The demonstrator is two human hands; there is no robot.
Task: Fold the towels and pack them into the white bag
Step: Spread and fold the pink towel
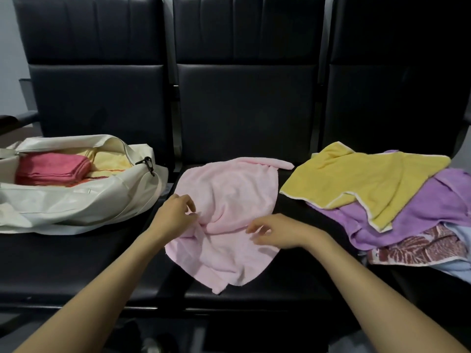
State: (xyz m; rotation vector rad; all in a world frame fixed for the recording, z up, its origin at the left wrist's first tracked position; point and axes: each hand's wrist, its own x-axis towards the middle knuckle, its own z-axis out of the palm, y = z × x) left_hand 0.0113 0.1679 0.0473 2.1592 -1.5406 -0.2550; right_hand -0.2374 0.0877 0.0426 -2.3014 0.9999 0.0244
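On pink towel [224, 212]: left hand [175, 212] pinching, right hand [277, 231] loosely open.

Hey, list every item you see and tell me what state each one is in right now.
White fabric bag: unzipped, open.
Red towel: folded, in bag.
Pale yellow towel: folded, in bag.
Pink terry towel: rumpled, unfolded.
Yellow towel: unfolded, atop pile.
Purple towel: crumpled, beneath.
Left hand: pinching pink.
Right hand: open.

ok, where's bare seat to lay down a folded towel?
Bare seat: the strip between the pink towel and the towel pile, and the front of the left seat below the white bag. Crowded: right seat under the pile, middle seat under both hands.
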